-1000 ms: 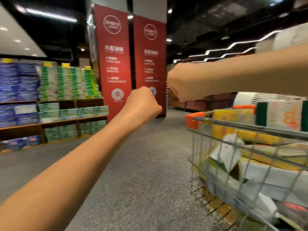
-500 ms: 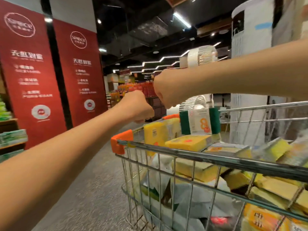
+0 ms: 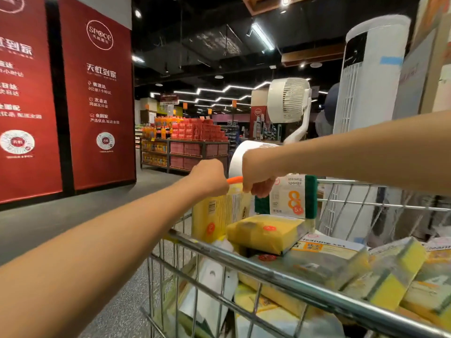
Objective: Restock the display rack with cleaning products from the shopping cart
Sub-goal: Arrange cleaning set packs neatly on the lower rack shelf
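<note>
Two red banners [image 3: 97, 93] stand at the left over grey floor [image 3: 48, 223], under a dark ceiling with strip lights. One tall white tower fan [image 3: 366, 76] and one round fan [image 3: 289, 103] rise at the right; a stocked rack [image 3: 185, 152] sits far off. One wire cart [image 3: 280, 281], near right, is heaped with yellow sponge packs [image 3: 266, 232], too many to count, and one upright green-edged pack [image 3: 289, 196]. Left hand [image 3: 210, 178] and right hand [image 3: 258, 174] curl their fingers tightly round the cart's far orange handle [image 3: 235, 179].
</note>
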Action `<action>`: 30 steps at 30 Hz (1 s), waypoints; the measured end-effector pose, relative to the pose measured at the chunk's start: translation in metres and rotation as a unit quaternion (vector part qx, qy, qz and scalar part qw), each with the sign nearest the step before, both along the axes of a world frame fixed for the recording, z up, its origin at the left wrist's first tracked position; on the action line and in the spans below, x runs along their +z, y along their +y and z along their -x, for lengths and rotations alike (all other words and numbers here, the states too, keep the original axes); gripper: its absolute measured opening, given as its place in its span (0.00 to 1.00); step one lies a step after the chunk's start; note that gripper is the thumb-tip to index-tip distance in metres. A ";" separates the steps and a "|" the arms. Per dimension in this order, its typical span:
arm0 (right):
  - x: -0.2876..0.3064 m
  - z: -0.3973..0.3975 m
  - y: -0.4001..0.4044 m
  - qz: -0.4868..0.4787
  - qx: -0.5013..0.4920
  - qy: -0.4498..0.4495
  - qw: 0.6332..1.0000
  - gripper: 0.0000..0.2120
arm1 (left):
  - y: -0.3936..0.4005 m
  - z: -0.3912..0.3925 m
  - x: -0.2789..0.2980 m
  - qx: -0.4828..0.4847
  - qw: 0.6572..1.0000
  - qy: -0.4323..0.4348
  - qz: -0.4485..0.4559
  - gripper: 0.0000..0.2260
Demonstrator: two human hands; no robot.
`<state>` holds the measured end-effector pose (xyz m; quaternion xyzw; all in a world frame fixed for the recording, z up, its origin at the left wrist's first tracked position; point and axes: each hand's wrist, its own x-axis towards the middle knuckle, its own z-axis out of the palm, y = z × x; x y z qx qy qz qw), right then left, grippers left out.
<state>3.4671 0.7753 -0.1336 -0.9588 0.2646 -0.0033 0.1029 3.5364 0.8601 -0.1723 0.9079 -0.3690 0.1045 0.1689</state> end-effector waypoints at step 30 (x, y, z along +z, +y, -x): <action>-0.008 -0.023 0.079 -0.403 0.084 -0.257 0.874 0.12 | 0.125 -0.005 0.017 0.031 0.931 0.118 0.344 0.10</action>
